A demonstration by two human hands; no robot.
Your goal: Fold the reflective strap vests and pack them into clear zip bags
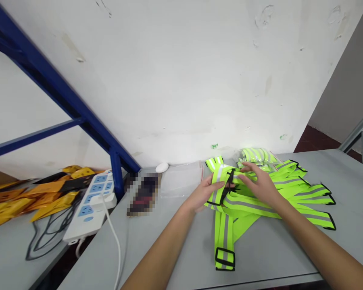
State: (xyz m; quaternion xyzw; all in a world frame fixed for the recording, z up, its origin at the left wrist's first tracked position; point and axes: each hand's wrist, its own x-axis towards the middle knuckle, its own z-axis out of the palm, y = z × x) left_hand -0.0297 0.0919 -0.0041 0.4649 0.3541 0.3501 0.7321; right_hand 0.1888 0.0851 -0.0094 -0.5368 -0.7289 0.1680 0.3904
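My left hand (203, 194) is closed round a folded neon-yellow reflective strap (219, 179) with a grey stripe, its thumb on the front. A black buckle (229, 186) sits at the fold's right edge. Just to the right, my right hand (257, 183) pinches a strap piece beside the buckle. Beneath both hands, more reflective straps (308, 197) fan out to the right, with black end pieces. One strap end with a black slider (225, 256) hangs toward the table's front edge.
Bagged reflective straps (258, 155) lie by the wall. Clear plastic bags (180, 179), a white round object (162, 167) and a pixelated item (143, 194) are at the left. Beyond are a white power strip (90, 201), a blue frame (116, 173) and yellow-orange packets (48, 197).
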